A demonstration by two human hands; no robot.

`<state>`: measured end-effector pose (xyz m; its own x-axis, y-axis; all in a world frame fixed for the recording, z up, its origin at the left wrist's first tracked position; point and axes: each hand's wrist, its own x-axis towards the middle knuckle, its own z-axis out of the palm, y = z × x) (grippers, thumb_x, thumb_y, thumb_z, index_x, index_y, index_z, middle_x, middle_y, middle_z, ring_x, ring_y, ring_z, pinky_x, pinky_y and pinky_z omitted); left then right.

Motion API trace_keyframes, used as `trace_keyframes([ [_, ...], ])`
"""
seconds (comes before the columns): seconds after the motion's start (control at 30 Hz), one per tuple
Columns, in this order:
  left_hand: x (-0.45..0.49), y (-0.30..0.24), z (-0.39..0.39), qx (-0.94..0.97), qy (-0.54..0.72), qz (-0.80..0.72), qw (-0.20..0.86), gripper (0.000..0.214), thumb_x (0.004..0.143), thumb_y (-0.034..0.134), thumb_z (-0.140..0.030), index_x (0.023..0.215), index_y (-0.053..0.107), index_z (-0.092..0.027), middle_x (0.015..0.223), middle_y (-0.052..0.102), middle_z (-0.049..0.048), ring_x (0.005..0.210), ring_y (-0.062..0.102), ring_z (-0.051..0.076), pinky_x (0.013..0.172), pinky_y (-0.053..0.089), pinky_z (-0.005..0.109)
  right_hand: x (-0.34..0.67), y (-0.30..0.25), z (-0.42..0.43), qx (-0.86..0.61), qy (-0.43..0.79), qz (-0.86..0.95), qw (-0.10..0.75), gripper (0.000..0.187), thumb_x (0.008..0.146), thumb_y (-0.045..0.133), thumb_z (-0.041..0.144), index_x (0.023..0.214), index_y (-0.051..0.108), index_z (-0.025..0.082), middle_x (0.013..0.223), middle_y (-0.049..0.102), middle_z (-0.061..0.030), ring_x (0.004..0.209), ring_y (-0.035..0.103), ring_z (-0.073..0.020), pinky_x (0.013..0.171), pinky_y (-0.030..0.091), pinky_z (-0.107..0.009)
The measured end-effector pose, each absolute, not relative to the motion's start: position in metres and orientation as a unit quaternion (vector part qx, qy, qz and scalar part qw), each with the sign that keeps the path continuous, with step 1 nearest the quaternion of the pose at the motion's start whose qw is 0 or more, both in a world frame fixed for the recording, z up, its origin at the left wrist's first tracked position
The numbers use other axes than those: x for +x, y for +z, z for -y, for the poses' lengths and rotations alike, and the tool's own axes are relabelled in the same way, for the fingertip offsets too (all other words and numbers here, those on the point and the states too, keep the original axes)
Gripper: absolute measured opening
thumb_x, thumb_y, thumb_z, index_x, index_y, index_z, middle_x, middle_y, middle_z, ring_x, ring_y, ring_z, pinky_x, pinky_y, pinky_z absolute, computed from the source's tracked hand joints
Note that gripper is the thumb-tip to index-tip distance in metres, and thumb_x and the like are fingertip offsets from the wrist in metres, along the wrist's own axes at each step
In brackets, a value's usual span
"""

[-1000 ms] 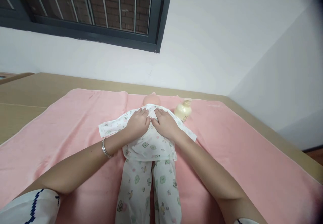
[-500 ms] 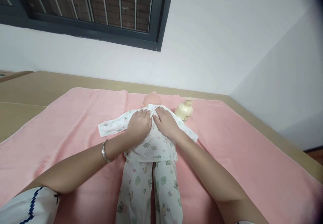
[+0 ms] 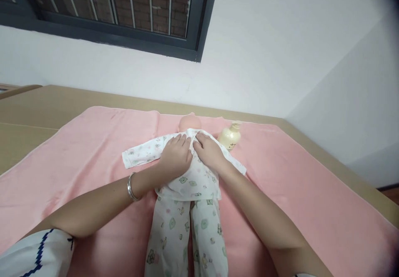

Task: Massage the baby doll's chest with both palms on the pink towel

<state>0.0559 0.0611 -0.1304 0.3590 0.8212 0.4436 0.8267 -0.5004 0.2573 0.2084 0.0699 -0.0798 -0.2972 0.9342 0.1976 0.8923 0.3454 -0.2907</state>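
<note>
Nearest the camera, a striped sleeve (image 3: pixel 40 252) fills the lower left corner, and 2 bare forearms run inward past the printed trousers (image 3: pixel 170 235). Next up is the doll (image 3: pixel 198 187), stretched out on the pink blanket (image 3: pixel 102 139), its white top spread flat. A silver bangle (image 3: pixel 131 186) circles the left wrist, and here are the hands! The left hand (image 3: pixel 177 155) lies flat on the doll's upper body, fingers extended, clutching nothing. Just beside it rests the right hand (image 3: pixel 210 151), fingers slightly bent, also without a visible grip. From this angle it's hard to tell how firmly they press.

The danger? Uneven pressure from the 2 palms could twist the doll askew, or drag the thin top into creases. And watch the pale bottle (image 3: pixel 230 137), close behind the doll's sleeve on the right: a wide sweep of the right hand, or a tug on that sleeve, could knock it over. Beyond, the doll's bare head (image 3: pixel 190 122) sits near the blanket's far edge, under the dark window (image 3: pixel 156 11).
</note>
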Motion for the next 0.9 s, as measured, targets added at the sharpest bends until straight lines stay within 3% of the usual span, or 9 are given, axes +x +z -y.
trace_keyframes([
  [0.23, 0.053, -0.130, -0.074, -0.806, -0.301, 0.505, -0.065, 0.049, 0.097, 0.032, -0.025, 0.139, 0.052, -0.008, 0.145, 0.054, 0.0148, 0.139, 0.046, 0.027, 0.118, 0.036, 0.045, 0.195, -0.082, -0.049, -0.585, 0.013, 0.796, 0.153, 0.033, 0.099, 0.037, 0.022, 0.115, 0.063, 0.012, 0.125, 0.067, -0.0151, 0.119, 0.058, -0.0242, 0.104, 0.040, -0.033],
  [0.4, 0.049, -0.131, -0.095, -0.795, -0.319, 0.503, -0.117, 0.042, 0.095, 0.032, -0.025, 0.124, 0.060, -0.012, 0.136, 0.061, 0.0146, 0.128, 0.055, 0.028, 0.111, 0.043, 0.047, 0.188, -0.076, -0.032, -0.584, 0.011, 0.800, 0.137, 0.034, 0.099, 0.037, 0.023, 0.118, 0.064, 0.014, 0.130, 0.065, -0.0135, 0.128, 0.055, -0.0256, 0.105, 0.040, -0.035],
  [0.57, 0.053, -0.137, -0.087, -0.780, -0.363, 0.500, -0.097, 0.046, 0.096, 0.036, -0.028, 0.132, 0.056, -0.010, 0.138, 0.059, 0.0153, 0.133, 0.051, 0.030, 0.116, 0.037, 0.049, 0.204, -0.079, -0.064, -0.549, 0.066, 0.813, 0.183, 0.040, 0.105, 0.029, 0.032, 0.120, 0.062, 0.015, 0.136, 0.061, -0.0121, 0.131, 0.052, -0.0220, 0.109, 0.037, -0.034],
  [0.77, 0.055, -0.142, -0.081, -0.752, -0.409, 0.506, -0.104, 0.044, 0.095, 0.040, -0.031, 0.131, 0.057, -0.013, 0.136, 0.061, 0.0129, 0.130, 0.053, 0.029, 0.114, 0.039, 0.047, 0.213, -0.085, -0.082, -0.545, 0.058, 0.815, 0.189, 0.036, 0.104, 0.032, 0.032, 0.105, 0.064, 0.014, 0.112, 0.070, -0.0128, 0.104, 0.063, -0.0224, 0.094, 0.045, -0.035],
  [0.9, 0.055, -0.144, -0.082, -0.732, -0.433, 0.511, -0.123, 0.044, 0.095, 0.040, -0.032, 0.130, 0.057, -0.012, 0.134, 0.062, 0.0151, 0.130, 0.053, 0.030, 0.114, 0.038, 0.049, 0.210, -0.078, -0.069, -0.534, 0.038, 0.818, 0.210, 0.033, 0.100, 0.037, 0.028, 0.113, 0.065, 0.014, 0.123, 0.067, -0.0142, 0.116, 0.060, -0.0252, 0.104, 0.041, -0.041],
])
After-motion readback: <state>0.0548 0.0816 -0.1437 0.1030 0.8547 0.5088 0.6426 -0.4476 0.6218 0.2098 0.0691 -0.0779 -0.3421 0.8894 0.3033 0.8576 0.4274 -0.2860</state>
